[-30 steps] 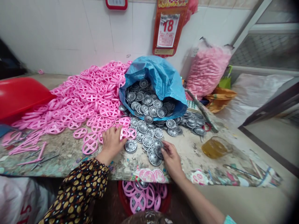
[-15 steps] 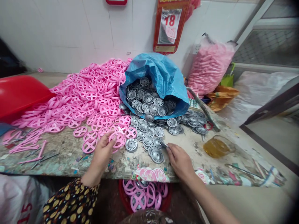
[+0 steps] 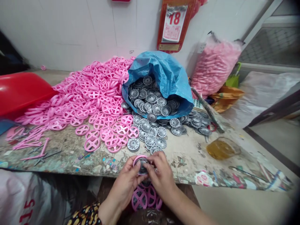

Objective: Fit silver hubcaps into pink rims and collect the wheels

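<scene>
Above the table's front edge, my left hand (image 3: 123,186) grips a pink wheel rim (image 3: 138,156) between thumb and fingers. My right hand (image 3: 163,176) is closed on a grey hubcap-like disc (image 3: 142,166), which lies against the rim, both thumbs over it. How far the disc sits inside the rim is partly hidden by fingers. Just beyond, loose grey discs (image 3: 150,140) spread from a blue plastic bag (image 3: 173,73). Pink spoked rims (image 3: 93,90) form a large heap to the left. Below my hands are pink wheels (image 3: 140,199) with grey centres.
A red scoop-like container (image 3: 21,92) stands at the left, near pink and grey rods (image 3: 38,150). On the right are a dish of amber liquid (image 3: 219,149), a stick (image 3: 208,111) and a clear bag of pink pieces (image 3: 215,67). A calendar (image 3: 174,23) hangs on the wall.
Both hands have come together toward me at the table's front edge, bringing a pink rim from the left and a grey disc from the right. The view has shifted slightly.
</scene>
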`<state>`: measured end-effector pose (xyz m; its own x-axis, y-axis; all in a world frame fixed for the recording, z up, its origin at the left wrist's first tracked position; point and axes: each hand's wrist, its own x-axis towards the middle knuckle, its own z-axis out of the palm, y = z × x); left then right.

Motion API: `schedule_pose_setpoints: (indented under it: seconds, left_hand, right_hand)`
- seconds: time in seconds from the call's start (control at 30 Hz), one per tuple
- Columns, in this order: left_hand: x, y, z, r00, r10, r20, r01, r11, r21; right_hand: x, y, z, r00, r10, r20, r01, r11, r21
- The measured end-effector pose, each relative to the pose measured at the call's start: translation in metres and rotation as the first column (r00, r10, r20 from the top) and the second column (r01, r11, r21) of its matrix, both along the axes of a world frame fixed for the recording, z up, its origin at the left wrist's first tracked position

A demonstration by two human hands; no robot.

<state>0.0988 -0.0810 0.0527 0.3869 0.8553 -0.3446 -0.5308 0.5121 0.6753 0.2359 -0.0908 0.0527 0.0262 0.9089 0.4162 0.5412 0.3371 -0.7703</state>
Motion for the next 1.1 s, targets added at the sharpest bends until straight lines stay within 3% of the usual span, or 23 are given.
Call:
schedule_pose_setpoints:
  seconds: [0.1,0.27,0.33,0.47,0.53,0.73,0.97,1.1]
  left_hand:
    - [-0.005,-0.005,-0.004,0.999,-0.032,-0.015,0.032,0.999,0.007]
    - [-0.014,-0.013,-0.004,0.974,-0.199,-0.112,0.201,0.980,0.007]
    - [-0.015,-0.016,-0.006,0.954,-0.223,-0.200,0.232,0.972,0.022]
    - [-0.015,-0.022,-0.012,0.942,-0.128,-0.311,0.152,0.987,0.055]
    - [-0.015,-0.024,-0.015,0.941,-0.111,-0.320,0.129,0.991,0.035]
    - [-0.020,-0.027,-0.015,0.929,-0.122,-0.350,0.158,0.984,0.078]
    - [-0.020,-0.030,-0.019,0.923,-0.064,-0.379,0.128,0.981,0.146]
    - [-0.022,-0.033,-0.027,0.884,-0.151,-0.443,0.213,0.972,0.094]
  right_hand:
    - [0.007,-0.003,0.002,1.000,0.015,-0.019,-0.017,0.997,-0.078]
    - [0.013,-0.006,0.016,0.964,0.248,-0.098,-0.266,0.904,-0.335]
    - [0.008,-0.010,0.012,0.956,0.208,-0.206,-0.274,0.885,-0.377]
    - [-0.006,-0.018,-0.004,0.923,0.039,-0.383,-0.208,0.887,-0.412]
    - [-0.008,-0.019,-0.008,0.898,0.034,-0.438,-0.247,0.863,-0.440]
    - [0.003,-0.019,0.000,0.890,0.120,-0.439,-0.333,0.830,-0.448]
    - [-0.005,-0.027,-0.005,0.837,-0.001,-0.548,-0.296,0.841,-0.454]
    - [-0.005,-0.028,-0.012,0.848,0.005,-0.530,-0.319,0.802,-0.504]
